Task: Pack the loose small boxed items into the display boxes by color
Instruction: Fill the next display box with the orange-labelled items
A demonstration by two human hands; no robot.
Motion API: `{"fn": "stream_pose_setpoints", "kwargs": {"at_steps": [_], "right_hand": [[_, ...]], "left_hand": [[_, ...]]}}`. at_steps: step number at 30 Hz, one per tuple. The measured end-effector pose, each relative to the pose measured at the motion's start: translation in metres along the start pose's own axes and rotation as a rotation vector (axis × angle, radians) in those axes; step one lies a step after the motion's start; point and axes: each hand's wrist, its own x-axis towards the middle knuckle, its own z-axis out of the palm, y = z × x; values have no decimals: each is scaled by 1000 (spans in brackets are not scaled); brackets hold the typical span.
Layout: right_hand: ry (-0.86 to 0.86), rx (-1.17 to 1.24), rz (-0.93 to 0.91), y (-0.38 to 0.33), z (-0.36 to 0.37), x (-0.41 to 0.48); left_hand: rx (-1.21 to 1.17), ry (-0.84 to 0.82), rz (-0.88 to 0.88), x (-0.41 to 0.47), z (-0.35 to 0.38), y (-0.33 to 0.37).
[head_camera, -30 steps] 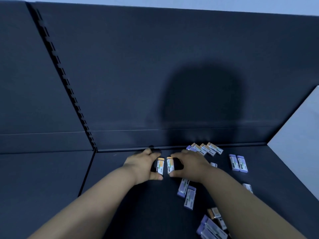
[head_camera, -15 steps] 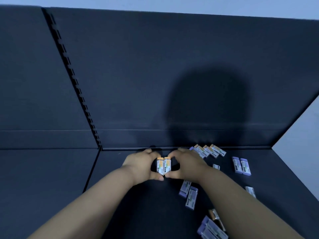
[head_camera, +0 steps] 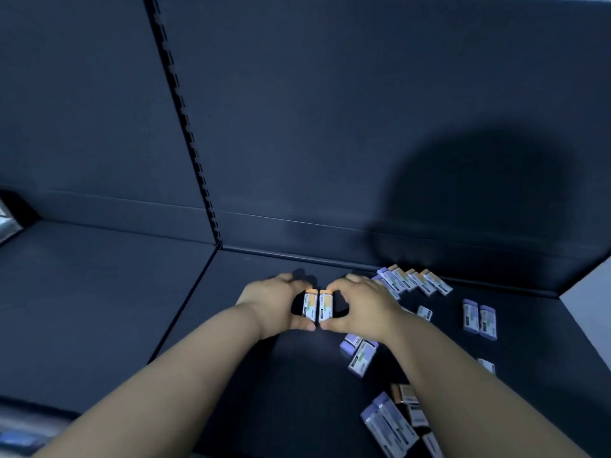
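Where orange boxes [head_camera: 325, 307] stand touching, left hand [head_camera: 276, 302] and right hand [head_camera: 367, 307] grip them.

Dim, bluish light; round shadow [head_camera: 479, 206] on back wall [head_camera: 330, 94] — lower-left corner blurred.

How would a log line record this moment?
left hand: holds left orange box | right hand: holds right orange box | both: side by side

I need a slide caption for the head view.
Left hand and right hand hold two orange boxes together; purple boxes lie at right.
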Motion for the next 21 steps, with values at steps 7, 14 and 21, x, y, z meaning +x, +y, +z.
{"fn": "stream_pose_setpoints", "kwargs": {"at_steps": [7, 14, 21], "right_hand": [[-15, 24, -118, -17, -3, -5], [-15, -45, -241, -91, 13, 3], [39, -5, -292, -202, 51, 29]], "left_hand": [[167, 137, -53, -32, 3, -19], [326, 178, -82, -79, -3, -77], [403, 226, -115, -146, -15, -174]]}}
